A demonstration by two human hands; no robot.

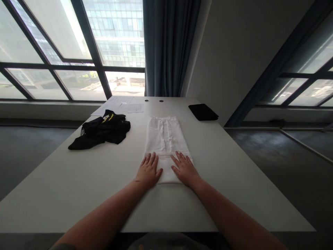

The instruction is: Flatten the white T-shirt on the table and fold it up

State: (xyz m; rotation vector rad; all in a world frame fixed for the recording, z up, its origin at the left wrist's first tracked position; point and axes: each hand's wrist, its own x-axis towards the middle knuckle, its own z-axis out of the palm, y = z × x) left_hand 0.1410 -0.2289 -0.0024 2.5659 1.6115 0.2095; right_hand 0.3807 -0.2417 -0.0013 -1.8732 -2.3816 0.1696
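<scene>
A white garment (163,146), folded into a long narrow strip, lies at the middle of the white table (182,208). My left hand (148,170) rests flat on its near left edge, fingers apart and pointing forward. My right hand (184,170) lies flat on the near right part in the same way. Neither hand grips the cloth; both press on it from above. A crumpled black garment (104,131) with yellow marks lies to the left, out of reach of both hands.
Sheets of paper (122,106) lie at the far end of the table, and a flat black folded item (203,111) sits at the far right. Two small round holes mark the far edge. Large windows, a blue curtain and a grey floor surround the table.
</scene>
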